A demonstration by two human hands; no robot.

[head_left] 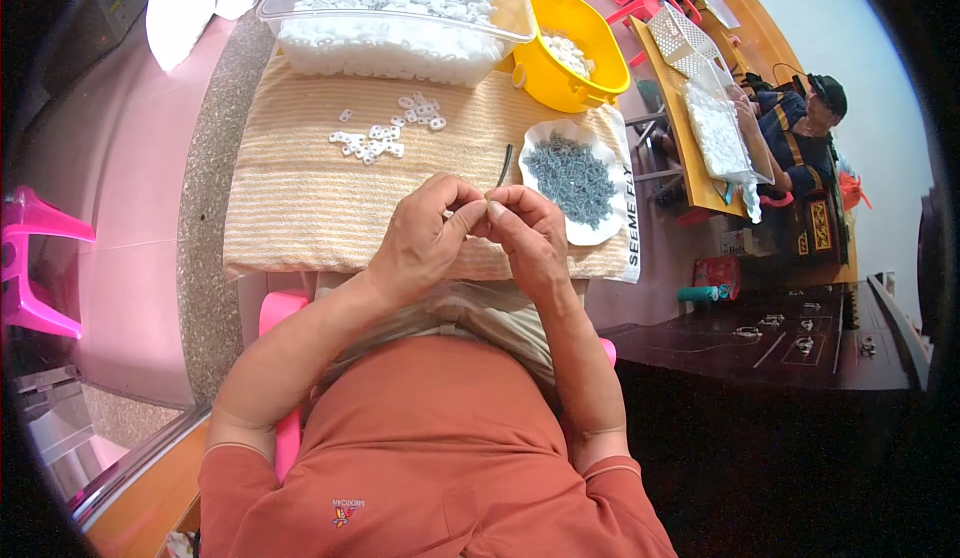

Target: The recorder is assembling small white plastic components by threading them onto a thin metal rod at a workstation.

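Over the near part of a striped towel, my left hand (428, 226) and my right hand (527, 233) meet, thumbs and fingertips pinched together. Whatever small piece sits between the fingertips is mostly hidden. A thin dark stick (507, 165) shows just beyond my right fingers; whether they grip it or it lies behind them, I cannot tell. To the right of my right hand is a white scalloped dish (533, 143) full of small grey-blue translucent pieces (572, 180). Farther off, several small white plastic pieces with holes (372, 144) lie loose on the towel.
A clear bin (400, 30) heaped with white pieces stands at the far edge of the striped towel (290, 198). Beside it is a yellow tub (575, 88) holding more. At right, a co-worker (805, 133) sits at another table. A pink stool (45, 258) stands left.
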